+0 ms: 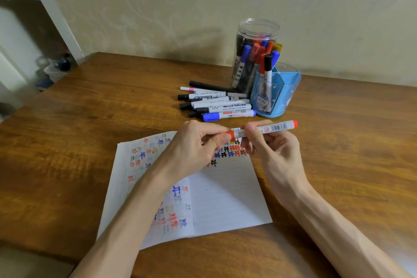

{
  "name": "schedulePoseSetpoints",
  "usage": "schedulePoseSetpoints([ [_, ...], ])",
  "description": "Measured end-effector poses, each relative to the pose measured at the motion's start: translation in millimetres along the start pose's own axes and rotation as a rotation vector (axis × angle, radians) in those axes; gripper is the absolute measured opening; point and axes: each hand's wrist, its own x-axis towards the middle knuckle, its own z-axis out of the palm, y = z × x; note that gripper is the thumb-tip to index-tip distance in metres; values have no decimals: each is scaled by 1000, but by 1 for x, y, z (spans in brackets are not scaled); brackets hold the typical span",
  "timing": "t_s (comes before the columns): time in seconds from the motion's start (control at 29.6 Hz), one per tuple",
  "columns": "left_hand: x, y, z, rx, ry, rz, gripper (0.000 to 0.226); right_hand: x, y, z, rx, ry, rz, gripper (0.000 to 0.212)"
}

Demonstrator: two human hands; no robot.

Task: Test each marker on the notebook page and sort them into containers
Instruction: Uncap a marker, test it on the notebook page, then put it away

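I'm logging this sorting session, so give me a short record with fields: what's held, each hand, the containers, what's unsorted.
held: red marker, above the notebook
left hand: pinches its red cap end
right hand: grips its barrel
containers: clear jar and blue pen holder, both holding markers
unsorted: loose markers lying on the wooden table beside the holder

One orange marker (270, 129), about eight loose markers (216, 106), one jar (257, 29), one blue holder (284, 95), one notebook (225, 198).
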Motion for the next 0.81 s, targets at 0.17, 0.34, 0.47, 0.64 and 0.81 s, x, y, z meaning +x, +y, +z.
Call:
schedulePoseSetpoints([
  [0.17, -1, -2, -5, -97, -54, -55, 22, 2, -1, 1, -36, -33, -34, 24],
  [0.34, -2, -3, -9, -113, -138, -54, 31, 0, 1, -2, -89, -62, -56, 19],
  [0.47, -3, -7, -11, -135, -155, -70, 32, 2, 1, -2, -76, -94, -39, 19],
  [0.64, -7, -11, 2, 26, -164, -54, 19, -2, 6, 7, 13, -30, 103, 25],
  [0.81, -13, -8, 9, 191, -126, 23, 19, -3, 8, 14, 24, 42, 172, 37],
])
